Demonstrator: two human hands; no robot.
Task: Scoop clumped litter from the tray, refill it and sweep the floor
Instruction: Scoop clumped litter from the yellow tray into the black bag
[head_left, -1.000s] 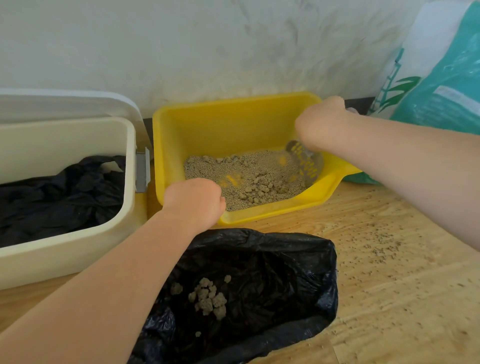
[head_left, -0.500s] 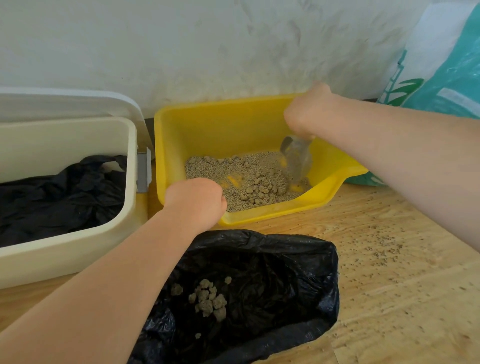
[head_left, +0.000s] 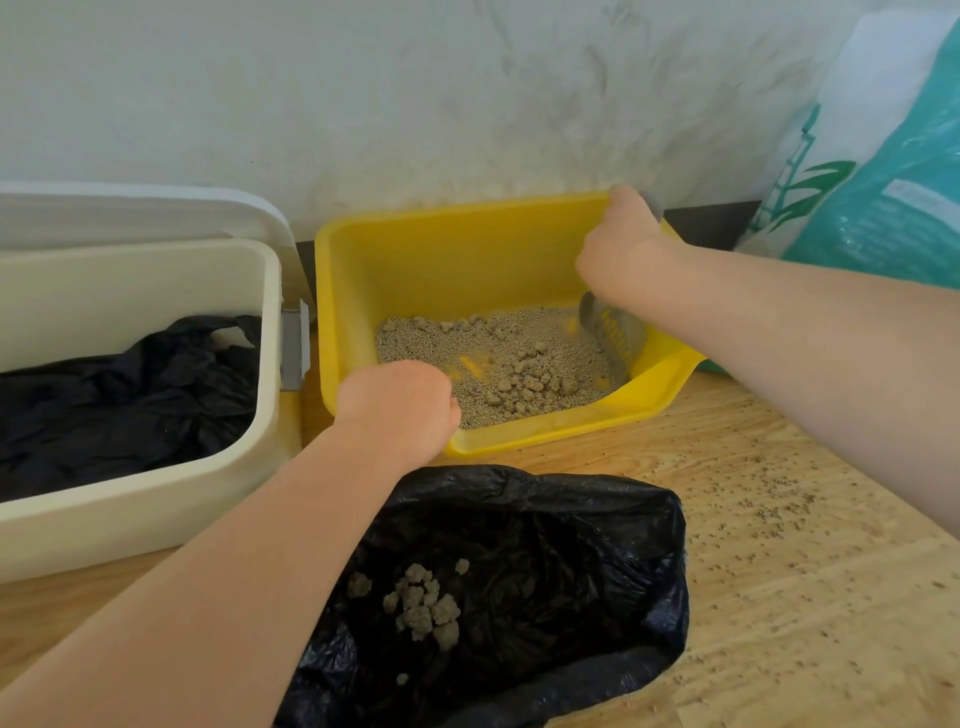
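A yellow litter tray (head_left: 457, 260) stands against the wall, holding grey litter (head_left: 519, 358) with several clumps near its front. My left hand (head_left: 400, 405) is closed over the tray's front left rim. My right hand (head_left: 626, 249) grips the handle of a clear slotted scoop (head_left: 615, 332), whose blade points down into the litter at the tray's right side. In front of the tray lies an open black bag (head_left: 571, 561) with several litter clumps (head_left: 423, 603) inside.
A cream bin (head_left: 156, 514) lined with a black bag stands open to the left, touching the tray. A teal and white litter sack (head_left: 883, 171) leans at the right. Loose litter grains (head_left: 769, 509) are scattered on the wooden floor to the right.
My right hand has moved from the tray's right edge up toward its back right corner, tipping the scoop steeper with its blade in the litter. My left hand has stayed on the rim.
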